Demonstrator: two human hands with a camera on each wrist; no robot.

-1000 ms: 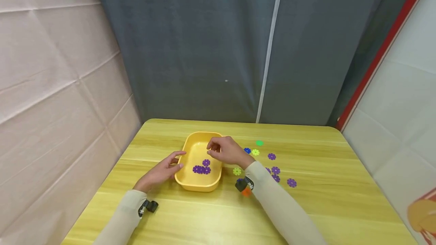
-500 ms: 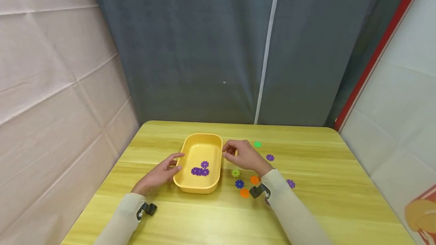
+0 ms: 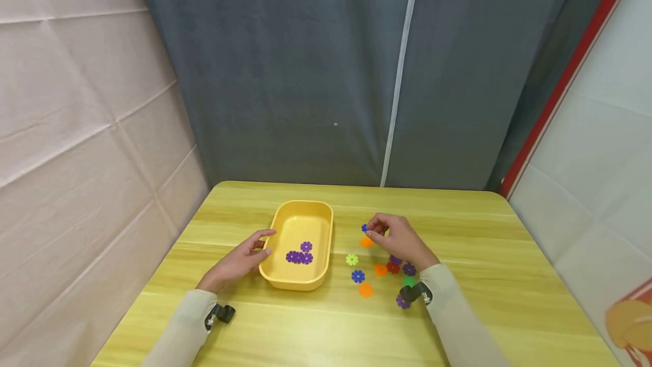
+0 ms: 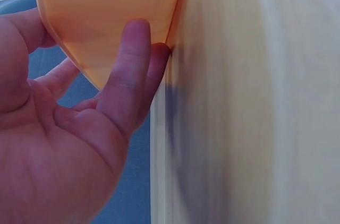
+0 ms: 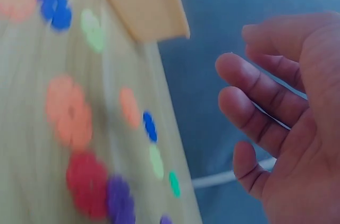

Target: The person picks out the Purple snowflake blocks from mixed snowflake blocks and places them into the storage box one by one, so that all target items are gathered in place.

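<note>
The right hand (image 3: 399,239) hovers low over the table (image 3: 509,276), fingers loosely curled and holding nothing; in the right wrist view the fingers (image 5: 260,88) are spread apart and empty. Its fingertips are just above a blue flower disc (image 3: 364,228) and an orange flower disc (image 3: 366,242). Around the wrist lie more flat, notched flower discs: purple (image 3: 410,269), red (image 3: 393,267), orange (image 3: 380,269), green (image 3: 409,281), and nearer the tray a yellow-green one (image 3: 352,259), a blue one (image 3: 358,276) and another orange one (image 3: 365,290).

The left hand (image 3: 239,259) rests against the near left side of the yellow tray (image 3: 285,217), fingers relaxed and fairly straight, touching its outer wall; the left wrist view shows fingertips (image 4: 135,49) pressed on the tray's wall. The tray is a rounded rectangle, open side up, its long axis running away from the person. Inside, towards the near end, lie several purple flower discs (image 3: 300,255) in a touching cluster.

No writing is readable. The table is pale yellow wood grain with rounded corners. Behind it hangs a grey curtain (image 3: 326,72), a quilted beige wall panel (image 3: 76,101) stands on the left, and a white panel with a red edge (image 3: 570,72) on the right
</note>
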